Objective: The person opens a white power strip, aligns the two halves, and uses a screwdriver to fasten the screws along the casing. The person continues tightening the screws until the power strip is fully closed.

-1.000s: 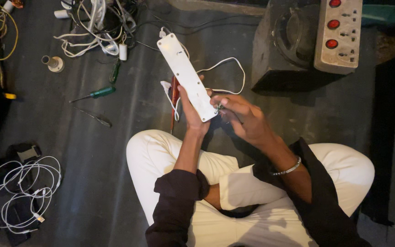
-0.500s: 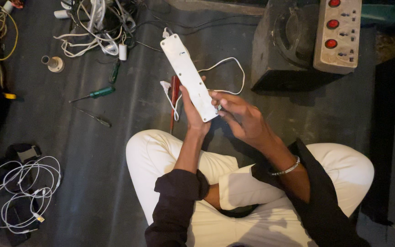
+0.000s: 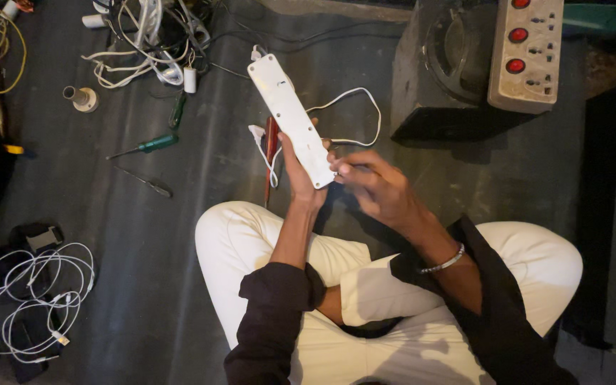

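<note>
A long white power strip [image 3: 288, 114] is held up over the floor with its plain back side facing me. My left hand [image 3: 298, 173] grips its near end from below. My right hand [image 3: 373, 187] has its fingertips pinched at the strip's near corner; whether they hold a small part I cannot tell. A white cable [image 3: 354, 107] loops from the strip to the right. A red-handled screwdriver [image 3: 271, 150] lies on the floor just under my left hand. I sit cross-legged in white trousers [image 3: 251, 242] and dark sleeves.
A green-handled screwdriver [image 3: 147, 145] and a thin dark tool [image 3: 147, 182] lie to the left. Tangled white cables [image 3: 144, 43] lie at the top left, and a white cord coil [image 3: 30, 299] at bottom left. A dark box [image 3: 443, 64] carries a beige socket board [image 3: 525, 53] with red switches.
The power strip has tilted and shifted slightly in my left hand. My right hand's fingers have stayed at its near corner, with only small movement.
</note>
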